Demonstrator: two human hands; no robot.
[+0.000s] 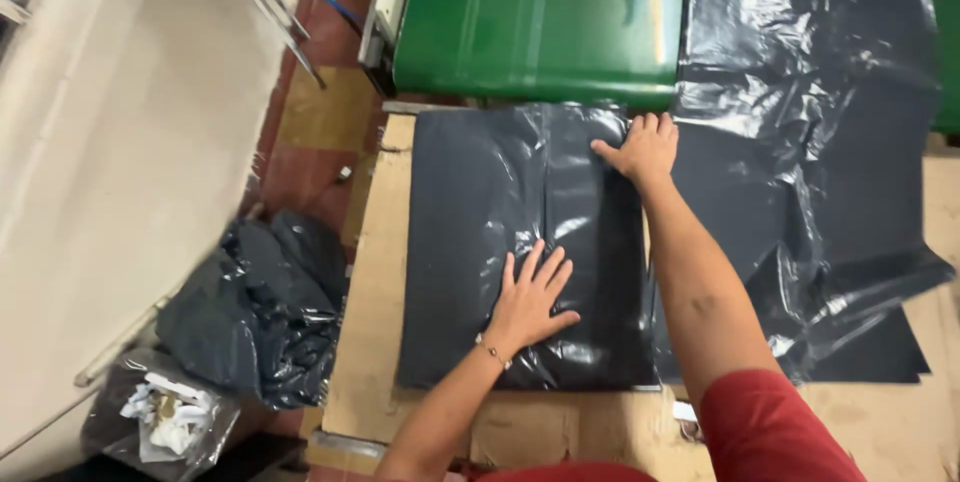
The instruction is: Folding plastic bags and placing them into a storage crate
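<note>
Head view: a folded black plastic sheet [500, 242] lies flat on the cardboard-covered worktop [375, 342] in the middle of the frame; its long axis runs from the lower edge up toward the green machine surface [540, 12]. The left hand [530, 297] presses down near the lower middle with fingers spread, grasping nothing; the right hand [645, 147] lies flat at the upper right corner, probably to keep the fold smooth. More loose black sheets [830, 142] spread at the right; a crumpled black pile [260, 312] sits on the floor at lower left.
</note>
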